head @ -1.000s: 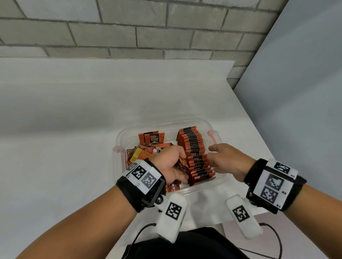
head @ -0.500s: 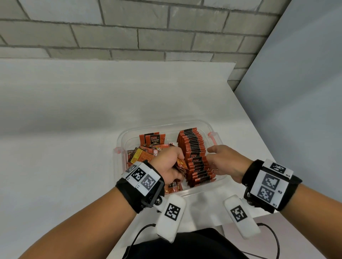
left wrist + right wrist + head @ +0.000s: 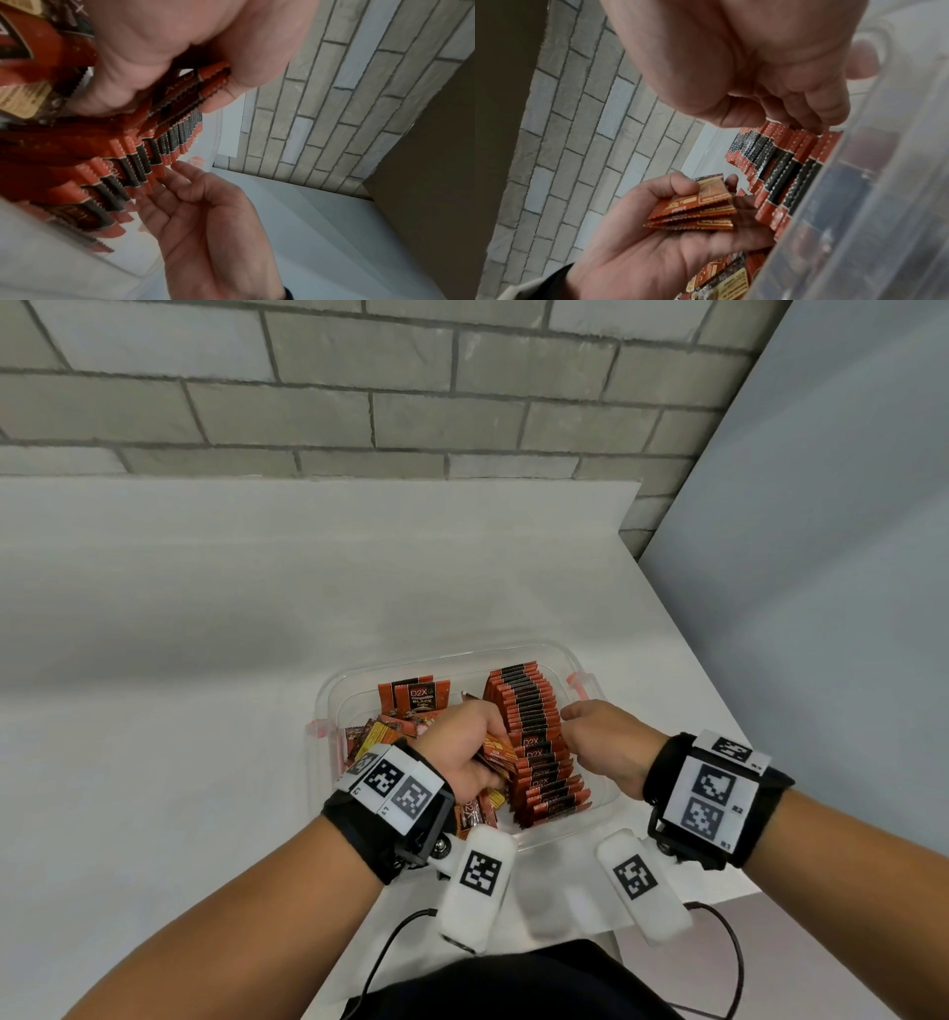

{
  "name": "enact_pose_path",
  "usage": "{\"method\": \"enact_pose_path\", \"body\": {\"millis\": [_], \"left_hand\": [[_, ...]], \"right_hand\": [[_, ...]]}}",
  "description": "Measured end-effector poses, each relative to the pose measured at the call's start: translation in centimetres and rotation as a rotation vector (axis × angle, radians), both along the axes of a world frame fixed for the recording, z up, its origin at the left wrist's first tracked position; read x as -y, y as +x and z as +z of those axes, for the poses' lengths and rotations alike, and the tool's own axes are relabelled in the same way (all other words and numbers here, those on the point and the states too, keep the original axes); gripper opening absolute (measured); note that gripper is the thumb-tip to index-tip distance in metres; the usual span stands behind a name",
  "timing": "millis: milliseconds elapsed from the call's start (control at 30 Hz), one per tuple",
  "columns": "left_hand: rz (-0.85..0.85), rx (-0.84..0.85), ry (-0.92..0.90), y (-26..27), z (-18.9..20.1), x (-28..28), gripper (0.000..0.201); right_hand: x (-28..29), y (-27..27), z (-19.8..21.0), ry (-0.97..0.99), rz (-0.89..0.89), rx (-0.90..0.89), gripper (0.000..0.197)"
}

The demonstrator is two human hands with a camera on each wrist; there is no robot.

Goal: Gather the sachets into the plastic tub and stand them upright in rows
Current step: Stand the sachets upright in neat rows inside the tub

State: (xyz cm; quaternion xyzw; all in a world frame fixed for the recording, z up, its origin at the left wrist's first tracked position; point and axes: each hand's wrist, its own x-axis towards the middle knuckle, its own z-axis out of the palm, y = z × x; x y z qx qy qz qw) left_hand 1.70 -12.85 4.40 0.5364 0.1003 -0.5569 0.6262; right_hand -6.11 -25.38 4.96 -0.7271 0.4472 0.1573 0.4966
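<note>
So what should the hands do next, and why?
Probably tuck the small bunch of sachets that the left hand pinches into the upright row, beside the right hand. Loose sachets lie jumbled in the tub.

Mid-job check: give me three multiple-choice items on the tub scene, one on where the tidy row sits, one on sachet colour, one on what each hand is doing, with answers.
1. Where in the plastic tub does the upright row of sachets stand?
A. on the person's right side
B. on the person's left side
C. outside it, on the table

2. What are the sachets' main colours?
A. blue and white
B. orange-red and black
C. green and yellow

3. What is the left hand doing?
A. lying flat on the table
B. gripping the tub's rim
C. gripping a small bunch of sachets

Answers:
1 A: the head view shows the row beside the right hand.
2 B: all views show it.
3 C: the right wrist view shows thumb and fingers closed on the bunch.
</note>
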Motion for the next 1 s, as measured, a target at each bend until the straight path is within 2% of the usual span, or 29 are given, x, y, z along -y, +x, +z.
{"method": "enact_pose_path", "body": {"millis": [167, 467, 600, 833, 1000], "left_hand": [[-0.005, -0.010, -0.008, 0.5, -0.8, 0.2, 0.025], [-0.009, -0.071, -0.053, 0.7, -1.6, 0.5, 0.031], [-0.009, -0.071, -0.050, 0.8, -1.7, 0.6, 0.040], [0.026, -0.031, -0.053, 1.3, -1.6, 0.6, 0.024], [0.038, -0.054, -0.086, 1.5, -1.7, 0.6, 0.027]], "right_hand": [[0.2, 0.2, -0.2, 0.028, -0.028, 0.028, 0.022], [0.2, 0.4, -0.4, 0.057, -0.038, 0.068, 0.033], [-0.1, 0.4, 0.1, 0.061, -0.038, 0.073, 0.036], [-0.2, 0.6, 0.4, 0.040, -0.024, 0.066, 0.031], [0.1, 0.7, 0.2, 0.072, -0.012, 0.099, 0.025]]}}
